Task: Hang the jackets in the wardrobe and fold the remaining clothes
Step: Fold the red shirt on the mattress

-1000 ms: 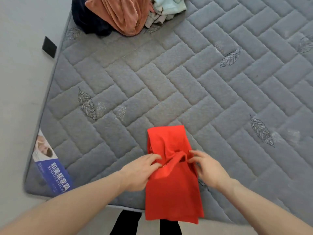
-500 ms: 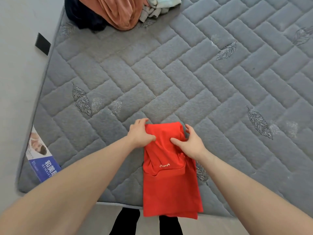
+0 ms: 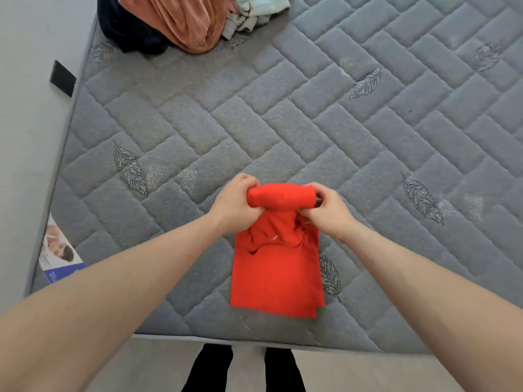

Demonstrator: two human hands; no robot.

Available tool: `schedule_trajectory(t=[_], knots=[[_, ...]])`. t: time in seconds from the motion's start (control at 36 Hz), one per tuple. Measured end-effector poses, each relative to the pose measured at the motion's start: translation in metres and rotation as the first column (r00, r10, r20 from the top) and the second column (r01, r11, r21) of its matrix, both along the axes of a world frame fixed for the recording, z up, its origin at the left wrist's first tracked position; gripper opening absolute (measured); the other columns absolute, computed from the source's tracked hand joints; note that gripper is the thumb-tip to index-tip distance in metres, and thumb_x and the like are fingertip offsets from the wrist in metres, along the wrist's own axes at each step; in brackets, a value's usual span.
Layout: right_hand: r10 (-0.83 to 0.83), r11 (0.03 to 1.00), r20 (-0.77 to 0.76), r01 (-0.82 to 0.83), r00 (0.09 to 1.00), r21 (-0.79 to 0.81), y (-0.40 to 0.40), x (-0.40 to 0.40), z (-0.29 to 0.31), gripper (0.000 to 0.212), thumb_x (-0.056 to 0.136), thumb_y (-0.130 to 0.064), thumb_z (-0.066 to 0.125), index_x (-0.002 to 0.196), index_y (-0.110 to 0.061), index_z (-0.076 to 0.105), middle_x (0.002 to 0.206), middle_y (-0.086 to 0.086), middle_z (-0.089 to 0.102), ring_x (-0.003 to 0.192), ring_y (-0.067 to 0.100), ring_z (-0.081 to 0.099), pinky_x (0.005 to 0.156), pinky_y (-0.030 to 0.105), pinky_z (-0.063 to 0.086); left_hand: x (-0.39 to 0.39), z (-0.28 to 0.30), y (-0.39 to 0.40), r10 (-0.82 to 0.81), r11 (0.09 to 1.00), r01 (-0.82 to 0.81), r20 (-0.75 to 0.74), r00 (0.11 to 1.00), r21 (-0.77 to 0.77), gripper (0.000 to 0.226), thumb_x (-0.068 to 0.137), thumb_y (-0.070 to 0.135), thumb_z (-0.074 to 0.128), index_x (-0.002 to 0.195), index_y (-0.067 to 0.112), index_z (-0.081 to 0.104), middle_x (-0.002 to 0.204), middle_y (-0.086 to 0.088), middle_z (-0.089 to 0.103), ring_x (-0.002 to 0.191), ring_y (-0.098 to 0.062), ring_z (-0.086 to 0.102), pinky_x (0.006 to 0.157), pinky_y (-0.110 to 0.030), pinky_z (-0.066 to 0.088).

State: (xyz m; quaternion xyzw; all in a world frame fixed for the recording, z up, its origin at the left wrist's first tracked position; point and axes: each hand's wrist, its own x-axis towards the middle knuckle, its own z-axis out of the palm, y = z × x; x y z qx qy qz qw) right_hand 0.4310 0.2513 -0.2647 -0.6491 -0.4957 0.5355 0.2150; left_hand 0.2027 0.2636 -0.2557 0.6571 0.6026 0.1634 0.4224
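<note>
- The soft red cloth top (image 3: 276,267) lies on the grey quilted mattress (image 3: 283,123), near its front edge.
- Its far end is a roll lying left to right.
- The left hand (image 3: 233,205) and right hand (image 3: 328,209) each curl their fingers around one end, so both are equally near.

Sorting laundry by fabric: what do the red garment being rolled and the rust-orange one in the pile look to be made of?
The red garment looks like thin matte cotton-type jersey: it rolls tightly under the left hand and right hand and lies flat with soft creases. The rust-orange garment looks like plush velour or fleece, judging by its soft sheen and thick rounded folds. Neither is certain.
</note>
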Motion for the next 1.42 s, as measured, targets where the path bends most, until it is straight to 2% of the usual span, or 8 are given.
schedule_trajectory(t=[0.11, 0.31, 0.5, 0.69, 0.86, 0.97, 1.14, 1.42], knots=[[0.097, 0.952, 0.184, -0.145, 0.978, 0.268, 0.009, 0.008, 0.027, 0.034, 0.075, -0.008, 0.069, 0.092, -0.037, 0.064, 0.084, -0.016, 0.071, 0.071, -0.001, 0.065, 0.066, 0.020, 0.049, 0.006, 0.024, 0.008, -0.007, 0.999, 0.005, 0.055, 0.998, 0.046, 0.031, 0.074, 0.001, 0.059, 0.099, 0.020, 0.064, 0.097, 0.006, 0.071, 0.092, -0.017, 0.066, 0.080, -0.035, 0.051], [0.276, 0.827, 0.427, -0.439, 0.861, 0.351, -0.036, 0.024, 0.034, 0.046, 0.070, 0.001, 0.063, 0.108, -0.024, 0.058, 0.108, -0.010, 0.058, 0.094, 0.020, 0.060, 0.072, 0.034, 0.046, 0.001, 0.023, -0.034, -0.407, 0.859, 0.441, -0.176, 0.897, 0.260, 0.051, 0.064, -0.007, 0.058, 0.113, 0.008, 0.056, 0.131, -0.006, 0.057, 0.116, -0.028, 0.055, 0.101, -0.041, 0.044], [0.489, 0.784, 0.539, -0.617, 0.686, 0.073, -0.108, 0.031, -0.002, 0.045, 0.076, -0.004, 0.064, 0.111, -0.030, 0.051, 0.125, -0.013, 0.048, 0.104, 0.019, 0.060, 0.074, 0.035, 0.052, -0.002, -0.006, -0.092, -0.583, 0.706, 0.674, -0.362, 0.727, 0.217, 0.041, 0.071, 0.003, 0.058, 0.110, 0.015, 0.059, 0.140, -0.008, 0.053, 0.127, -0.030, 0.052, 0.102, -0.039, 0.044], [0.568, 0.818, 0.449, -0.534, 0.690, -0.214, -0.157, 0.026, -0.035, 0.045, 0.083, -0.007, 0.051, 0.122, -0.026, 0.056, 0.161, -0.010, 0.028, 0.141, 0.017, 0.040, 0.111, 0.027, 0.036, -0.009, -0.035, -0.131, -0.738, 0.651, 0.714, -0.434, 0.517, -0.256, 0.060, 0.078, 0.017, 0.063, 0.137, 0.022, 0.054, 0.169, -0.005, 0.010, 0.155, -0.026, 0.009, 0.125, -0.042, 0.015], [0.100, 0.994, 0.341, -0.112, 0.935, 0.014, -0.158, 0.009, -0.031, 0.042, 0.082, -0.013, 0.068, 0.120, -0.027, 0.059, 0.137, -0.012, 0.046, 0.129, 0.009, 0.048, 0.107, 0.029, 0.040, 0.002, -0.022, -0.128, -0.078, 0.997, 0.073, -0.131, 0.988, -0.040, 0.048, 0.073, 0.020, 0.067, 0.121, 0.021, 0.064, 0.134, 0.007, 0.050, 0.123, -0.015, 0.050, 0.109, -0.033, 0.040], [-0.231, 0.971, 0.275, 0.241, 0.933, 0.000, -0.144, 0.001, -0.032, 0.077, 0.078, -0.028, 0.082, 0.143, -0.024, 0.039, 0.140, -0.010, 0.038, 0.131, 0.006, 0.040, 0.112, 0.029, 0.034, 0.010, -0.022, -0.115, 0.344, 0.905, -0.382, -0.207, 0.916, -0.188, 0.075, 0.074, 0.028, 0.075, 0.141, 0.016, 0.042, 0.136, 0.001, 0.038, 0.130, -0.019, 0.042, 0.111, -0.032, 0.034], [-0.248, 0.900, 0.132, 0.278, 0.960, -0.336, -0.130, -0.002, -0.044, 0.115, 0.074, -0.032, 0.089, 0.161, -0.019, 0.014, 0.158, 0.001, 0.039, 0.142, 0.020, 0.043, 0.120, 0.040, 0.032, 0.012, -0.046, -0.115, 0.468, 0.649, -0.428, -0.114, 0.876, -0.629, 0.097, 0.071, 0.026, 0.090, 0.148, 0.011, 0.033, 0.140, -0.004, 0.053, 0.127, -0.019, 0.055, 0.109, -0.036, 0.044], [-0.117, 0.947, 0.148, 0.155, 0.982, -0.281, -0.114, 0.002, -0.044, 0.042, 0.083, -0.006, 0.065, 0.115, -0.031, 0.056, 0.100, -0.013, 0.067, 0.104, 0.019, 0.065, 0.088, 0.030, 0.049, 0.010, -0.057, -0.145, 0.691, 0.452, -0.458, -0.024, 0.722, -0.766, 0.019, 0.084, 0.004, 0.076, 0.099, 0.015, 0.069, 0.097, -0.005, 0.077, 0.081, -0.018, 0.073, 0.075, -0.034, 0.061]])
